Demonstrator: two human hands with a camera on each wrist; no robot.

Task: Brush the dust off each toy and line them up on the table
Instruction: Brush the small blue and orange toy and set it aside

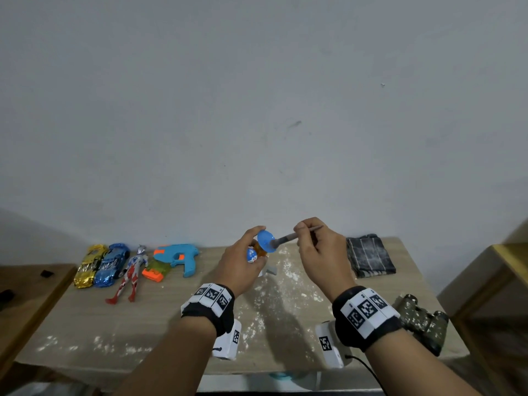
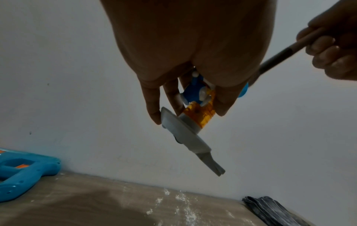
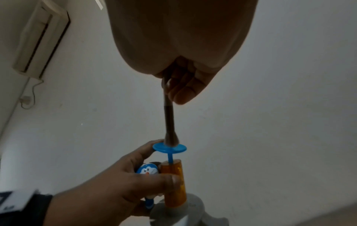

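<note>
My left hand (image 1: 243, 261) grips a small toy (image 3: 172, 180) above the table's middle: an orange cylinder, a blue cat figure (image 3: 147, 169), a blue disc (image 1: 265, 240) on top and a grey base (image 2: 183, 134). My right hand (image 1: 317, 247) pinches a thin brush (image 1: 294, 235), whose bristles touch the blue disc (image 3: 170, 148). At the table's far left lie a gold car (image 1: 88, 265), a blue car (image 1: 112, 264), a red-and-silver action figure (image 1: 130, 274), a green-and-orange toy (image 1: 155, 270) and a blue toy gun (image 1: 180, 257).
White powder (image 1: 283, 277) is scattered over the beige table (image 1: 85, 318). A folded dark striped cloth (image 1: 370, 255) lies at the back right. Camouflage binoculars (image 1: 423, 321) sit at the near right. Wooden furniture (image 1: 491, 295) stands right of the table, a brown surface (image 1: 28, 292) to its left.
</note>
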